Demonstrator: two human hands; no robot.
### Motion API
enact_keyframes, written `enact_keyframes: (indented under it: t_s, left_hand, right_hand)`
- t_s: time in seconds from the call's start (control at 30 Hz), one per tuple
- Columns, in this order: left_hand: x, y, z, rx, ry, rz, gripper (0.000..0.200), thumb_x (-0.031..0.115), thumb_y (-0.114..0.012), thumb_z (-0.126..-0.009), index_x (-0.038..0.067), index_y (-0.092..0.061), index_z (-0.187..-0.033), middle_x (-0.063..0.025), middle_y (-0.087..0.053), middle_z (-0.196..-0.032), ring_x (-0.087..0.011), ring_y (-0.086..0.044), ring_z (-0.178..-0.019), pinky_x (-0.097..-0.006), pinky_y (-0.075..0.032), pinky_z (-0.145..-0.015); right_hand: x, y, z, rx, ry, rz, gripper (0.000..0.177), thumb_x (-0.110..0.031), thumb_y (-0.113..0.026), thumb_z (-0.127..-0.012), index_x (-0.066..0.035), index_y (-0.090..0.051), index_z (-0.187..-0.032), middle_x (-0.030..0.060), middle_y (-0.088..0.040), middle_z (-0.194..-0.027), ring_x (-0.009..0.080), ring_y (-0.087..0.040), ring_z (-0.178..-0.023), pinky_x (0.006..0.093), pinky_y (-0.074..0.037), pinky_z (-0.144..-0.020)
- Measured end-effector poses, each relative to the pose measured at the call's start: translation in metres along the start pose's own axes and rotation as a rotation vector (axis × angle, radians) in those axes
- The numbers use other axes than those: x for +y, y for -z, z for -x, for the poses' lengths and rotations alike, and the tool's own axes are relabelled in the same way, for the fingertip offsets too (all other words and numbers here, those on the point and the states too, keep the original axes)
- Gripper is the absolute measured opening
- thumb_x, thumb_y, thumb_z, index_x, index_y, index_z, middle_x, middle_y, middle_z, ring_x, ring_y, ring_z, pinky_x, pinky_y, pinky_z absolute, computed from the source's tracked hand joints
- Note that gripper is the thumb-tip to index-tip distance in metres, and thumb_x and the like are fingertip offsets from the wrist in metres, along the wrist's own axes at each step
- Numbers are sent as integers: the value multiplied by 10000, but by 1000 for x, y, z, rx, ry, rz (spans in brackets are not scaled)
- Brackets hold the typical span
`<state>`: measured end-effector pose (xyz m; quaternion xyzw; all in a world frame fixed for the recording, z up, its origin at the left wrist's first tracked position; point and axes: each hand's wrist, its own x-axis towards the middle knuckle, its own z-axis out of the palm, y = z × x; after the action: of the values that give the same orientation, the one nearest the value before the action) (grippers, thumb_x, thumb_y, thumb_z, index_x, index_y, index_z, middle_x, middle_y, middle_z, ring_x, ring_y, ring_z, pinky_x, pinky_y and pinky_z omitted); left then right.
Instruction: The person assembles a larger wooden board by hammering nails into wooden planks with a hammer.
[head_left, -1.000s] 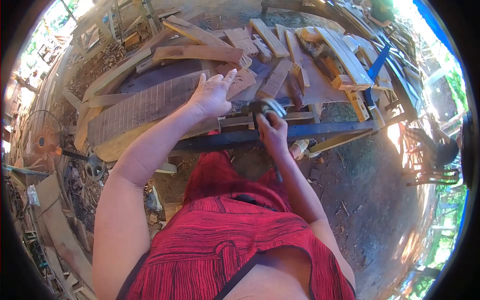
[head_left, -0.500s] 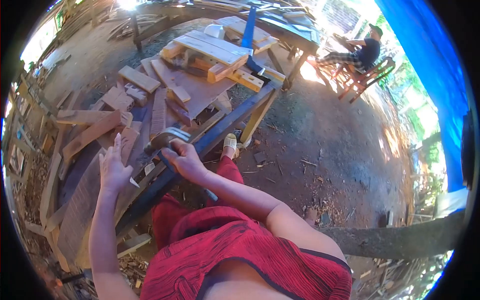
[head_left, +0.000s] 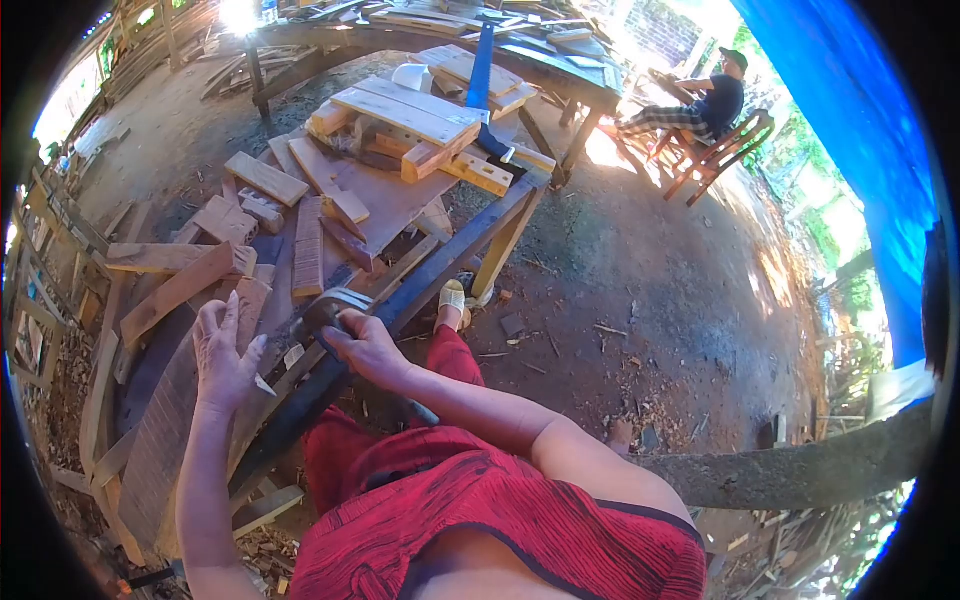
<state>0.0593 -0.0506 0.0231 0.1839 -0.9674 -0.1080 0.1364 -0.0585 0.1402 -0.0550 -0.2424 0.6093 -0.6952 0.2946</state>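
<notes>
Outdoor workbench (head_left: 455, 250); right hand (head_left: 368, 347) fisted around hammer (head_left: 335, 303), left hand (head_left: 225, 358) open-fingered on board (head_left: 165, 425).

left hand (head_left: 225, 360) — flat, fingers spread | right hand (head_left: 368, 345) — fist closed

We count: left hand (head_left: 225, 360) and right hand (head_left: 365, 345), 2 | hammer (head_left: 332, 304), 1 | seated person (head_left: 718, 100), 1 | chair (head_left: 745, 140), 1 | sandalled foot (head_left: 453, 298), 1

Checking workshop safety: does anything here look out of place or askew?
Nothing looks broken or spilled. The offcuts lie jumbled at all angles across the workbench, and the left hand lies spread on a plank close to the hammer gripped in the right hand.
</notes>
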Motion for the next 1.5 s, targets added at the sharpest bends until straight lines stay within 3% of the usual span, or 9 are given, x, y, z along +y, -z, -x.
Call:
enact_keyframes:
  t_s: [0.23, 0.3, 0.4, 0.43, 0.5, 0.9, 1.03, 1.3, 1.5]
  left_hand:
    - [-8, -7, 6, 128, -97, 98, 548, 160, -733, -720, -7, -589, -1222, -157, -533, -1198, -337, -450, -1180, -428, -347, -1024]
    - [-7, -7, 7, 195, -141, -27, 507, 158, -731, -720, 12, -617, -1191, -158, -561, -1218, -334, -472, -1160, -442, -359, -1006]
    - [4, -1, 9, 202, -132, -133, 476, 159, -729, -723, 15, -634, -1166, -161, -580, -1222, -336, -498, -1124, -459, -366, -1000]
    - [4, -2, 9, 203, -138, -130, 476, 159, -729, -723, 15, -634, -1166, -161, -580, -1222, -336, -498, -1124, -459, -366, -1000]
    - [1, -2, 8, 199, -152, -117, 479, 117, -737, -702, 25, -641, -1162, -151, -590, -1216, -321, -531, -1080, -414, -410, -962]
    - [5, -2, 10, 197, -171, -33, 349, 86, -729, -716, 16, -657, -1050, -131, -632, -1108, -323, -571, -1022, -405, -467, -884]
    - [-2, -7, 10, 204, -214, -68, 354, 80, -725, -721, 18, -654, -1062, -137, -633, -1110, -330, -573, -1033, -412, -466, -892]
    - [2, -3, 11, 163, -263, -113, 350, 72, -670, -747, -3, -637, -1087, -172, -618, -1133, -349, -560, -1042, -420, -467, -901]
    - [7, 0, 11, 135, -248, -143, 413, 67, -667, -738, 4, -629, -1145, -160, -613, -1143, -339, -556, -1023, -418, -467, -890]
  right_hand:
    - [10, 44, 23, 6, 5, 165, 246, -273, -603, -929, -35, -598, -988, -39, -493, -668, 52, -454, -547, 228, -362, -472]
    - [14, 58, 34, 63, -120, 192, 269, -207, -622, -894, 26, -618, -1027, 37, -614, -799, 98, -530, -737, 290, -450, -666]
    - [23, 71, 47, 115, -109, 92, 301, -216, -631, -891, 44, -608, -1040, 42, -620, -811, 101, -533, -735, 294, -454, -679]
    - [23, 73, 51, 121, -107, 92, 301, -216, -631, -891, 44, -608, -1040, 42, -620, -811, 101, -533, -735, 294, -454, -679]
    - [21, 74, 57, 166, -72, 140, 251, -252, -626, -916, -13, -607, -991, -38, -545, -687, 49, -486, -564, 235, -374, -486]
    - [30, 77, 58, 142, -60, 66, 263, -210, -637, -908, 16, -618, -1042, -2, -624, -864, 59, -519, -755, 232, -430, -664]
    - [28, 76, 59, 153, -50, 79, 266, -213, -638, -908, 16, -617, -1043, 3, -623, -865, 56, -517, -765, 233, -428, -671]
    - [26, 75, 61, 174, -40, 118, 276, -249, -659, -894, 6, -613, -990, -32, -554, -727, 54, -470, -641, 234, -377, -549]
    - [24, 76, 64, 173, -50, 175, 289, -246, -657, -896, 19, -611, -1001, -22, -562, -759, 61, -484, -680, 248, -397, -588]
